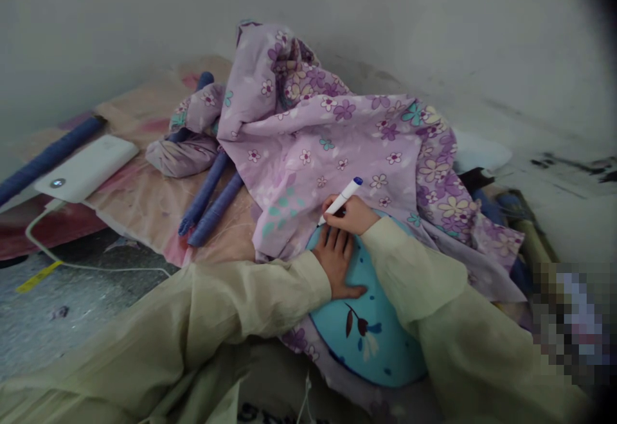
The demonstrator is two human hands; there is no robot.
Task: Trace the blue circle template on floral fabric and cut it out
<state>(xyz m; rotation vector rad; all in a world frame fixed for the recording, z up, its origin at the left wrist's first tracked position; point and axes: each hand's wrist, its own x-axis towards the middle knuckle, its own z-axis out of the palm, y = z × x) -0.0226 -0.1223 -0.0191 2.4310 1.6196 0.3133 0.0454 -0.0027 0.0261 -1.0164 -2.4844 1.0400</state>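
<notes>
My left hand [336, 262] lies flat with fingers spread on a turquoise oval piece [385, 353] printed with a flower and dark dots. In my right hand [354, 215] is a white marker pen [341, 199] with a blue end, held tilted. Its tip points down at the upper left edge of the turquoise piece, just past my left fingertips; whether it touches the cloth I cannot tell. Under the piece spreads a lilac floral cloth [357, 135], bunched up at the back. My right forearm covers part of the oval's right side.
A white power bank [87, 168] with a cable lies at the left. Blue-wrapped rods [205, 196] rest on the peach-coloured sheet [139, 209], and another blue rod [53, 154] lies farther left. A grey wall [144, 19] stands behind. The far right holds a blurred patch.
</notes>
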